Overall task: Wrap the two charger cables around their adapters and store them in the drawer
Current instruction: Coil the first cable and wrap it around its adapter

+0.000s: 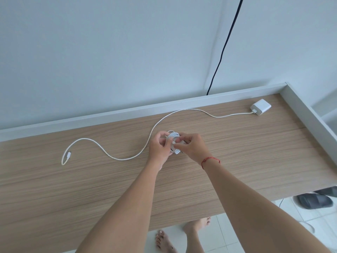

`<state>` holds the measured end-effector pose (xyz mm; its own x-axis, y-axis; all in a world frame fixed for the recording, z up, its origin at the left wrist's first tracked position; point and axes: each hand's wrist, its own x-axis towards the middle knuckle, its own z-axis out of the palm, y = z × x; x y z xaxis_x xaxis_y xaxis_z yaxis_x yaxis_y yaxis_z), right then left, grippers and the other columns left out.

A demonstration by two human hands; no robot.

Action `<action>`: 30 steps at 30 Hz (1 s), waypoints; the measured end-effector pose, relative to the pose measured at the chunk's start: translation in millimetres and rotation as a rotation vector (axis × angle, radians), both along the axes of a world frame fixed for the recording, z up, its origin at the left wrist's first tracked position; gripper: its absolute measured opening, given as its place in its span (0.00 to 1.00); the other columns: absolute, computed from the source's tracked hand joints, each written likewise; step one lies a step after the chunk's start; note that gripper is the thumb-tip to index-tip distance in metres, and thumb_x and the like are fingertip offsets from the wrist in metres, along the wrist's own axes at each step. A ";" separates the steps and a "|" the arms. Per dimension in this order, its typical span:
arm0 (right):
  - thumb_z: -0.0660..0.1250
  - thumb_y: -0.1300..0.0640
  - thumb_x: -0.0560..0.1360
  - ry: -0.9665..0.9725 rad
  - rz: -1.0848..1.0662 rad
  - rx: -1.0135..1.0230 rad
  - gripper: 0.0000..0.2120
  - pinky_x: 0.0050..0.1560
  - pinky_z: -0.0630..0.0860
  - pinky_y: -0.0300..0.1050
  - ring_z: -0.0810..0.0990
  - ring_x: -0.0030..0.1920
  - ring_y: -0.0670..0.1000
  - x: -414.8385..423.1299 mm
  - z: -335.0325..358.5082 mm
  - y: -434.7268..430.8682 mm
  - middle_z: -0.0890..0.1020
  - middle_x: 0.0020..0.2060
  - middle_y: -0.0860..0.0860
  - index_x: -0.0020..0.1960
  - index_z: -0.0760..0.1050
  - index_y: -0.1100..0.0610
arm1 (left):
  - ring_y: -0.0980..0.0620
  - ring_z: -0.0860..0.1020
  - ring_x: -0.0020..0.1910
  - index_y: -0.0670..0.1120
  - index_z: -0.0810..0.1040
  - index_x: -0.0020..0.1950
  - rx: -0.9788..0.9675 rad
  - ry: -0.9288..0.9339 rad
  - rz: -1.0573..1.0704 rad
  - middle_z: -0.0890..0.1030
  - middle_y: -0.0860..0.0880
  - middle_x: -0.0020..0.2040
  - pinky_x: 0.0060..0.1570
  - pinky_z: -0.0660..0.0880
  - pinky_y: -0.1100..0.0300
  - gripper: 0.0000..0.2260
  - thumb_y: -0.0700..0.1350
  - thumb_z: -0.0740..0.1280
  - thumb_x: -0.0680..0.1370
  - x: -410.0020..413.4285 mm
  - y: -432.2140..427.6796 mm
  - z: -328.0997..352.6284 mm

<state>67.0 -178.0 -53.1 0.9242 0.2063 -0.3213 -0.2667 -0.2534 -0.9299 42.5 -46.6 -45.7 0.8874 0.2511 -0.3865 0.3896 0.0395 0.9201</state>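
— Which step is going on?
— Finishing the first wrap, at centre frame. The left hand (160, 146) is curling its grip round the wrapped charger (174, 138), and the right hand (194, 148) is pinching what looks like its loose end.
— And next?
— Probably tucking that end in. Then the second adapter (260, 106) at upper right, with its second cable (191, 109) snaking loose across the table (237, 152).
— The drawer?
— It isn't showing anywhere.

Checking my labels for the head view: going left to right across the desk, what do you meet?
Loose cable's plug → left hand → wound charger, gripped between both hands → right hand → white adapter near the desk's far right corner.
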 end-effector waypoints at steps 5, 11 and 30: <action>0.76 0.61 0.67 -0.007 -0.141 0.067 0.09 0.52 0.79 0.46 0.83 0.52 0.52 -12.0 0.3 0.2 0.84 0.47 0.52 0.45 0.79 0.58 | 0.52 0.81 0.41 0.45 0.76 0.46 0.020 0.002 -0.005 0.82 0.46 0.43 0.39 0.82 0.57 0.03 0.39 0.65 0.80 0.7 0.5 -0.5; 0.76 0.63 0.68 0.090 -0.222 0.121 0.12 0.47 0.79 0.43 0.83 0.48 0.51 -15.9 -4.2 -8.2 0.84 0.49 0.54 0.50 0.79 0.56 | 0.54 0.82 0.42 0.42 0.77 0.49 0.039 -0.023 -0.065 0.83 0.48 0.44 0.40 0.82 0.56 0.01 0.38 0.68 0.78 -2.4 1.8 -3.8; 0.69 0.66 0.74 0.250 -0.408 0.307 0.13 0.50 0.80 0.41 0.83 0.43 0.47 -26.6 -1.6 -5.2 0.84 0.44 0.52 0.59 0.78 0.62 | 0.48 0.84 0.45 0.48 0.82 0.50 0.201 -0.063 -0.092 0.83 0.50 0.44 0.46 0.82 0.46 0.07 0.42 0.74 0.73 -10.7 -8.6 -4.2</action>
<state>40.3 -183.1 -54.8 0.8523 -0.0332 -0.5219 -0.5076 0.1881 -0.8408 31.9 -55.2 -49.9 0.9308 0.2347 -0.2803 0.3249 -0.1795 0.9285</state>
